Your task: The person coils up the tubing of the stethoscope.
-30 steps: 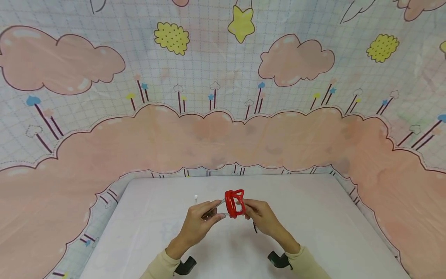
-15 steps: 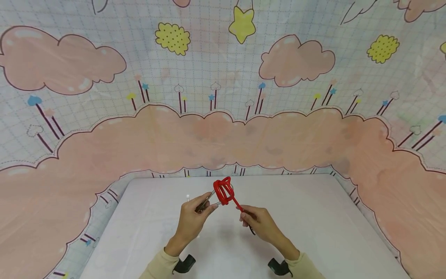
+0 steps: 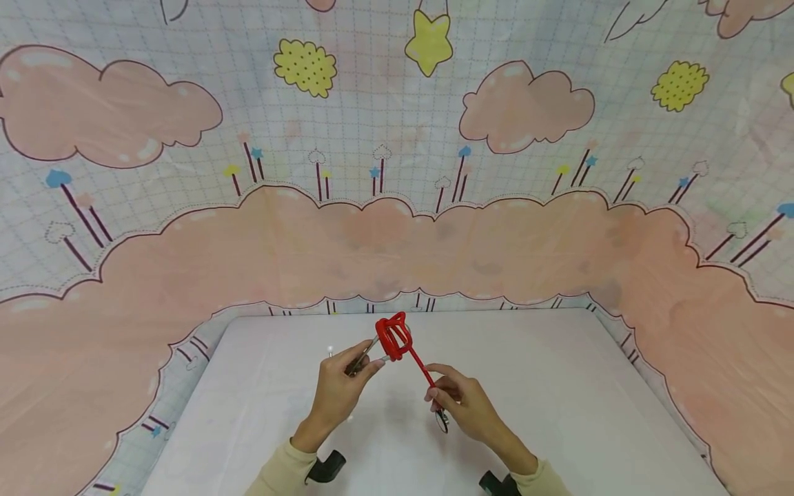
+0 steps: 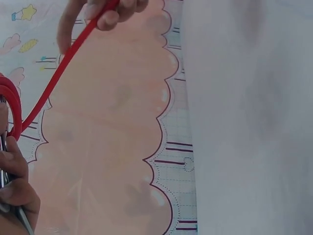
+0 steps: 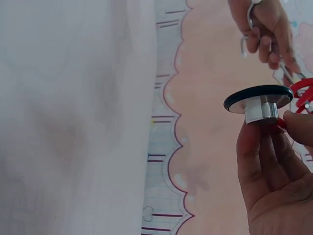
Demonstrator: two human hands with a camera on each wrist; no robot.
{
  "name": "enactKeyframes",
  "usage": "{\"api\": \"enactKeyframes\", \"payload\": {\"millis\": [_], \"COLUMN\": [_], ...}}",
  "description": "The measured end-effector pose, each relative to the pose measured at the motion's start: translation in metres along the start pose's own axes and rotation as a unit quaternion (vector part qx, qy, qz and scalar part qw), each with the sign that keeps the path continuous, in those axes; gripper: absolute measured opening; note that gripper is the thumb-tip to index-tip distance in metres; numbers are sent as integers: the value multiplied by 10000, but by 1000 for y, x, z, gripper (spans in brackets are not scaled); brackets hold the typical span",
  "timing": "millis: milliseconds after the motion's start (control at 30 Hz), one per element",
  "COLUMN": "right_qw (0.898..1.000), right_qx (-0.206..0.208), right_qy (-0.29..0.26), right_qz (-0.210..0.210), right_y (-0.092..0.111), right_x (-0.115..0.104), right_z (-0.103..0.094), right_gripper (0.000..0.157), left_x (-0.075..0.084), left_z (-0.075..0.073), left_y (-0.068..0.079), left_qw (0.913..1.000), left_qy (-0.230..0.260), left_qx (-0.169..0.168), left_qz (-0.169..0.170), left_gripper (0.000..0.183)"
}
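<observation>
A stethoscope is held up between both hands over the white table. Its red tubing [image 3: 393, 337] is wound in several loops around the metal ear tubes [image 3: 362, 358], which my left hand [image 3: 338, 389] grips. A white eartip [image 3: 331, 350] sticks out behind that hand. From the coil a straight length of tubing runs down to my right hand [image 3: 465, 408], whose thumb and fingers pinch it just by the chest piece. In the right wrist view, the metal chest piece [image 5: 261, 108] with its dark rim stands above the right fingers [image 5: 249, 156].
A white table [image 3: 279, 386] lies under the hands. Behind and around it hangs a cloth [image 3: 397, 248] printed with clouds and stars. Black wrist cameras [image 3: 327, 467] sit by the beige sleeves [image 3: 282, 472].
The coil has moved up and left with my left hand. My right hand has left the coil and slid down along the tubing, drawing it straight; the chest piece now shows below it.
</observation>
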State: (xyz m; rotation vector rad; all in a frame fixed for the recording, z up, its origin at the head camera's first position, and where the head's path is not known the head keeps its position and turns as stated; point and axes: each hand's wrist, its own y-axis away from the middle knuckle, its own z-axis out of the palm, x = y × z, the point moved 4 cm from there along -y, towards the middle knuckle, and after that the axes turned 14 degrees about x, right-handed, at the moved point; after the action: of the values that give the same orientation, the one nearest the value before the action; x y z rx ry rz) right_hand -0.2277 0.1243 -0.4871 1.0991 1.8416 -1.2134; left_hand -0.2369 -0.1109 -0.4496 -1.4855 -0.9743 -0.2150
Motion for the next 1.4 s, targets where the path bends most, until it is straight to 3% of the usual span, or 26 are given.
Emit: {"api": "enactKeyframes", "payload": {"millis": [233, 500, 667, 800, 967, 1100, 1200, 1300, 1400], "right_qw": [9979, 9953, 9917, 9870, 9716, 9408, 9236, 9251, 9346], "right_qx": [-350, -692, -682, -711, -482, 110, 507, 596, 547], "right_qy": [-396, -363, -456, -213, 622, 1122, 1434, 1492, 1275], "right_qz": [-383, -573, -991, -1427, -2230, -3197, -3518, -3441, -3275], "right_y": [6, 12, 14, 15, 14, 13, 10, 8, 6], "right_x": [-5, -16, -25, -32, -42, -50, -53, -53, -52], "right_z": [3, 9, 8, 7, 6, 3, 1, -1, -1], "right_gripper": [19, 18, 26, 31, 29, 27, 20, 19, 21], "left_x": [-5, -11, -11, -12, -13, -13, -13, -14, -15], "left_z": [2, 6, 7, 8, 8, 10, 12, 13, 13], "left_y": [0, 5, 7, 8, 8, 10, 11, 12, 11], "left_qw": [9999, 9993, 9991, 9991, 9984, 9971, 9964, 9958, 9956], "left_qy": [-133, -321, -351, -351, -455, -605, -680, -727, -722], "left_qx": [-6, -141, -215, -248, -317, -398, -418, -427, -427], "left_qz": [-44, -144, -102, -60, -128, -227, -283, -347, -413], "left_gripper": [37, 38, 36, 37, 37, 37, 36, 36, 36]}}
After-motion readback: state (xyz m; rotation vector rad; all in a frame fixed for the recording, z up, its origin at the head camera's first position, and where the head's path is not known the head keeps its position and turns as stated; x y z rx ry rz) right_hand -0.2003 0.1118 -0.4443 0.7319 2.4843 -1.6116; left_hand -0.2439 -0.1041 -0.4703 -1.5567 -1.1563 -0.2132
